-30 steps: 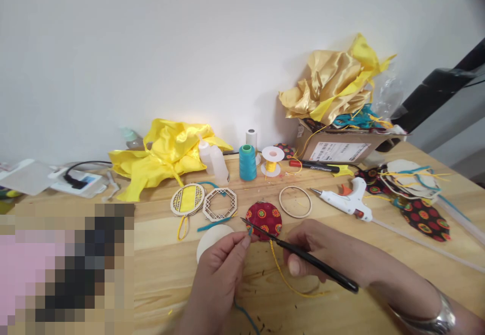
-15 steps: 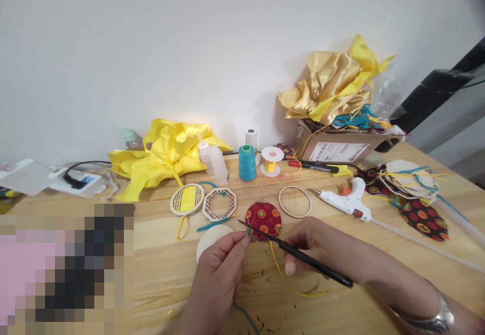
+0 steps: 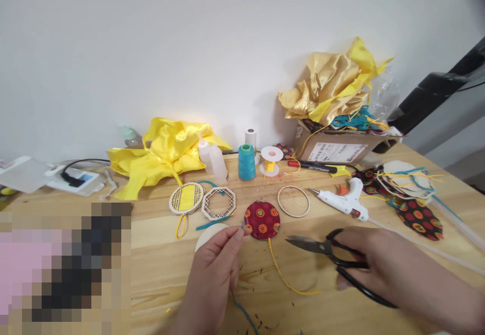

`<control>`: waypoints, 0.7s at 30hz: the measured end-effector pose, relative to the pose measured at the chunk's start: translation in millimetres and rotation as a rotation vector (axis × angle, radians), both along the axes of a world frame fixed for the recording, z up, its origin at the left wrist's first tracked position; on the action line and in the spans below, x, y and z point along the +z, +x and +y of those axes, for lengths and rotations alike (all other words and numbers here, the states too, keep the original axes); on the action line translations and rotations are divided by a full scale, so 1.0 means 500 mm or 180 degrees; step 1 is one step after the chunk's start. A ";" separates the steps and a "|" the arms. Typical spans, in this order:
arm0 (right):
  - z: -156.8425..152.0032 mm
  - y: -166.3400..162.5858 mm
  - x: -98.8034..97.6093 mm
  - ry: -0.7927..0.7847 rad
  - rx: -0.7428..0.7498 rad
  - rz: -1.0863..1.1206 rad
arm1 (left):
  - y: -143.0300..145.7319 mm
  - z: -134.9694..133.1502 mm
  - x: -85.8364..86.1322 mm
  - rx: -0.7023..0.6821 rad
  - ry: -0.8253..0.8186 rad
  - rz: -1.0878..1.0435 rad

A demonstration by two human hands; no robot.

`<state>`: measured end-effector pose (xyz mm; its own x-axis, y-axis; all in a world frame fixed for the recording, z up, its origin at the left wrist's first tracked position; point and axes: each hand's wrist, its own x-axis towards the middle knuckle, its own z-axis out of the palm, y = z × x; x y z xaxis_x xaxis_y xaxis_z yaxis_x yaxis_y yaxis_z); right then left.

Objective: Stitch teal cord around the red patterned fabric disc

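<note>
My left hand [image 3: 222, 259] is closed in a pinch on a teal thread [image 3: 244, 310], whose tail hangs down below the fingers. Just beyond its fingertips lies a round dark-red patterned fabric piece [image 3: 263, 220] with a twisted yellow cord [image 3: 282, 269] trailing from its lower edge. My right hand [image 3: 373, 264] grips a pair of black-handled scissors [image 3: 322, 246], the blades closed and pointing left, apart from the fabric and thread. Partly behind my left hand is a pale disc [image 3: 208, 234].
A thin wooden ring [image 3: 293, 201], an octagonal frame [image 3: 219, 203] and a round lattice frame [image 3: 185, 198] lie beyond. Right of them is a white glue gun [image 3: 346, 201]. A teal thread cone [image 3: 247, 162], a spool of yellow cord [image 3: 270, 161] and a cardboard box [image 3: 337, 148] stand behind.
The scissors have moved right with my right hand, away from the thread at my left fingertips. My left hand has shifted slightly left, still pinching the thread.
</note>
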<state>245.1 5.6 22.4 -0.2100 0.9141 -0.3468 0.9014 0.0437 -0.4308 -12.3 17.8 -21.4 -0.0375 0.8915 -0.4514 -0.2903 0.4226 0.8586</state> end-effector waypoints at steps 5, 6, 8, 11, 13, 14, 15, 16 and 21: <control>-0.033 0.132 -0.052 0.0205 -0.0330 -0.0561 | -0.001 0.001 0.000 0.0011 -0.0001 -0.0190; -0.037 0.155 -0.065 0.0300 -0.0356 -0.0622 | -0.001 0.002 0.002 0.0031 -0.0031 -0.0281; -0.042 0.191 -0.083 0.0504 -0.0344 -0.0711 | -0.003 0.004 0.004 0.0102 -0.0143 -0.0504; -0.043 0.207 -0.087 0.0743 -0.0244 -0.0820 | -0.007 0.006 0.007 0.0186 -0.0375 -0.0771; -0.040 0.186 -0.073 0.0968 -0.0372 -0.1020 | -0.009 0.005 0.008 0.0192 -0.0466 -0.0848; -0.036 0.165 -0.063 0.1142 -0.0459 -0.1060 | -0.009 0.005 0.008 0.0169 -0.0482 -0.0879; -0.031 0.136 -0.052 0.1330 -0.0540 -0.0987 | -0.009 0.004 0.008 0.0138 -0.0476 -0.0907; -0.024 0.102 -0.041 0.1534 -0.0598 -0.0776 | -0.008 0.003 0.007 0.0090 -0.0455 -0.0940; 0.047 -0.091 -0.010 0.0543 -0.0442 0.1756 | -0.005 -0.006 0.007 -0.0148 -0.0410 -0.1075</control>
